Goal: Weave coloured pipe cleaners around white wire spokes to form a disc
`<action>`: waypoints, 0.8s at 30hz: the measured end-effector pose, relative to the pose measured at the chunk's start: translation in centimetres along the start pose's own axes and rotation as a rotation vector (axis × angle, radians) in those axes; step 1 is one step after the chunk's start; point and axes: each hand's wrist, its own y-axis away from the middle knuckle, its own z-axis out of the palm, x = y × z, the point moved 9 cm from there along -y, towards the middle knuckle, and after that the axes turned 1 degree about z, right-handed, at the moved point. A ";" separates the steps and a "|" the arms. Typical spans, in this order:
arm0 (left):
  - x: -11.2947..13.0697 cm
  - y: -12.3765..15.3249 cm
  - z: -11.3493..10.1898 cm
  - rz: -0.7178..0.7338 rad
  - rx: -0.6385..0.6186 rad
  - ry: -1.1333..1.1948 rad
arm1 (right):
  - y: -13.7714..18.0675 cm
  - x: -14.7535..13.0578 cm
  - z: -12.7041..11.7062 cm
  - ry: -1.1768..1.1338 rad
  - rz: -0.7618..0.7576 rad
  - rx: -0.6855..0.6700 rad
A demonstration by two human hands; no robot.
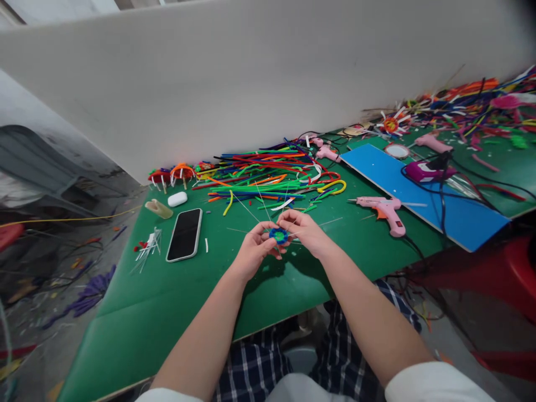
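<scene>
My left hand (pixel 254 249) and my right hand (pixel 302 230) meet above the green table (pixel 167 301), both pinched on a small round blue pipe-cleaner coil (pixel 278 235) with a green centre. Thin pale wires stick out of the coil in several directions. A heap of coloured pipe cleaners (pixel 268 176) lies just beyond my hands.
A black phone (pixel 185 234), a white earbud case (pixel 177 199) and a bundle of thin wires (pixel 147 249) lie to the left. A pink glue gun (pixel 385 210) rests to the right beside a blue board (pixel 431 195). Finished red and orange pieces (pixel 171 174) stand by the white wall.
</scene>
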 end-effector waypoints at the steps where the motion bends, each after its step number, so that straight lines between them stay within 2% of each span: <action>1: 0.0 0.0 -0.1 0.006 0.012 -0.016 | 0.0 0.1 0.1 -0.002 0.011 0.000; 6: 0.0 -0.1 -0.8 0.033 0.065 -0.080 | 0.1 0.3 0.4 -0.024 0.032 -0.009; 11: 0.4 0.0 -1.0 0.054 0.104 -0.086 | 0.1 -0.5 0.1 0.016 -0.055 0.006; 17: 0.6 0.1 -0.7 0.049 0.151 -0.006 | 0.9 -2.6 -0.5 0.287 -0.246 0.081; 24: -0.5 0.1 -1.9 -0.023 0.322 -0.040 | 1.4 -3.8 0.5 0.596 -0.470 0.116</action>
